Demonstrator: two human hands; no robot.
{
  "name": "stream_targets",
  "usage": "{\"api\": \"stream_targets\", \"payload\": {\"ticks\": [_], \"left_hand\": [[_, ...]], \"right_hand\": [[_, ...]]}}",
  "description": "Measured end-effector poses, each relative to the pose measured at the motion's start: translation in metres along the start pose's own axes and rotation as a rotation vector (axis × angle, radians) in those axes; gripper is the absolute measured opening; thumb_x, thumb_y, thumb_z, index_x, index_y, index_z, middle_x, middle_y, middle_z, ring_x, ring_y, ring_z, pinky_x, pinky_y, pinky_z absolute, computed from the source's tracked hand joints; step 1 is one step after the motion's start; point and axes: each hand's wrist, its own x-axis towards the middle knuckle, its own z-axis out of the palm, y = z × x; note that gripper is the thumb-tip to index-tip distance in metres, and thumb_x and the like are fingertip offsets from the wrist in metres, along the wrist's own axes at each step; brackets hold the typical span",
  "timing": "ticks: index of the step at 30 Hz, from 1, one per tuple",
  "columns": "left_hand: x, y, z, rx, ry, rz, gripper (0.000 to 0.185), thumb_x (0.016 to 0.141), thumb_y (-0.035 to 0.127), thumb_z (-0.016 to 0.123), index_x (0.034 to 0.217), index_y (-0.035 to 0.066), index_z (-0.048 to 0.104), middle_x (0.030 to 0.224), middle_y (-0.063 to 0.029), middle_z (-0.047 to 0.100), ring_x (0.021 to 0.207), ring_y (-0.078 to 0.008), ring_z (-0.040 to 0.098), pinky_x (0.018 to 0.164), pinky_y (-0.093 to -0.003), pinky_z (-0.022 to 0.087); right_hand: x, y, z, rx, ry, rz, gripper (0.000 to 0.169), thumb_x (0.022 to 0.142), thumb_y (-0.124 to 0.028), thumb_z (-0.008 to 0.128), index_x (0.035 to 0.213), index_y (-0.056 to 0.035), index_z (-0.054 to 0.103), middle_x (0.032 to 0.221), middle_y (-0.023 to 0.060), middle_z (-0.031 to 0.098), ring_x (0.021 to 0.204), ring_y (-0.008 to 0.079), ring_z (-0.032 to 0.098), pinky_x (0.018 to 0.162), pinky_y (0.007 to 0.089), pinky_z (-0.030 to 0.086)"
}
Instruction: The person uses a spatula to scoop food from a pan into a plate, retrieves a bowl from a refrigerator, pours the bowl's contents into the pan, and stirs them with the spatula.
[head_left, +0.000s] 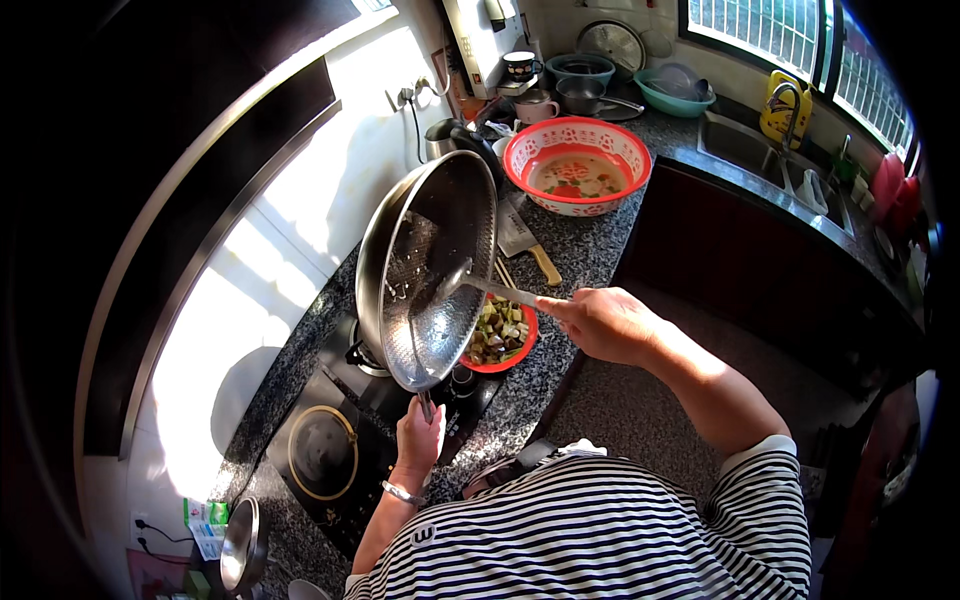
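My left hand (421, 435) grips the handle of a large metal wok (442, 247), which is tipped up steeply above the gas stove and counter. A few pale scraps cling to its dimpled inner surface. My right hand (611, 326) is closed around the handle of a metal spatula (499, 289), whose blade is against or close to the inside of the wok. Partly hidden behind the wok's rim, a red bowl (531, 346) holds cooked diced vegetables (499, 330), pale and green-brown. Chopsticks (504, 271) reach up from behind this bowl.
A cleaver (519, 234) lies beyond the wok, before a red-and-white basin (577, 202) of cloudy water. An induction cooktop (322, 454) is at lower left, near a smaller metal pan (241, 544). An electric kettle (442, 135) stands by the wall. The sink (739, 146) is at far right.
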Motion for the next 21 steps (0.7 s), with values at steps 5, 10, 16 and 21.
{"api": "stream_targets", "payload": {"ticks": [5,10,16,21], "left_hand": [[0.003,-0.002,-0.004,0.032,0.033,0.003,0.02,0.085,0.012,0.068,0.085,0.003,0.05,0.066,-0.0132,0.061,0.06,-0.0337,0.063,0.053,-0.0383,0.048],[0.006,-0.014,0.003,0.037,0.064,-0.001,0.02,0.085,0.011,0.068,0.084,0.003,0.05,0.065,-0.0129,0.06,0.059,-0.0327,0.063,0.054,-0.0372,0.048],[0.008,0.001,-0.005,-0.047,0.031,-0.027,0.017,0.086,0.006,0.066,0.083,0.002,0.049,0.061,-0.0047,0.053,0.052,-0.0099,0.049,0.05,-0.0281,0.042],[0.007,-0.001,-0.005,-0.017,0.094,0.095,0.018,0.089,0.007,0.064,0.082,0.004,0.048,0.06,-0.0028,0.053,0.047,-0.0093,0.048,0.045,-0.0272,0.04]], "right_hand": [[-0.019,0.005,-0.02,-0.002,-0.203,0.049,0.042,0.089,-0.016,0.057,0.13,-0.0219,0.058,0.081,0.0128,0.067,0.079,0.03,0.067,0.071,0.0419,0.053],[-0.018,-0.002,-0.02,0.055,-0.067,0.008,0.04,0.087,-0.017,0.059,0.127,-0.0227,0.061,0.081,0.0121,0.066,0.08,0.0305,0.067,0.07,0.0416,0.054],[-0.025,0.01,0.0,0.096,-0.065,-0.042,0.043,0.087,-0.016,0.058,0.13,-0.0206,0.06,0.08,0.0125,0.064,0.076,0.0296,0.066,0.066,0.0413,0.053],[-0.039,0.004,-0.019,-0.036,-0.042,-0.011,0.043,0.087,-0.015,0.056,0.13,-0.0197,0.059,0.073,0.0112,0.061,0.069,0.028,0.064,0.061,0.0412,0.052]]}}
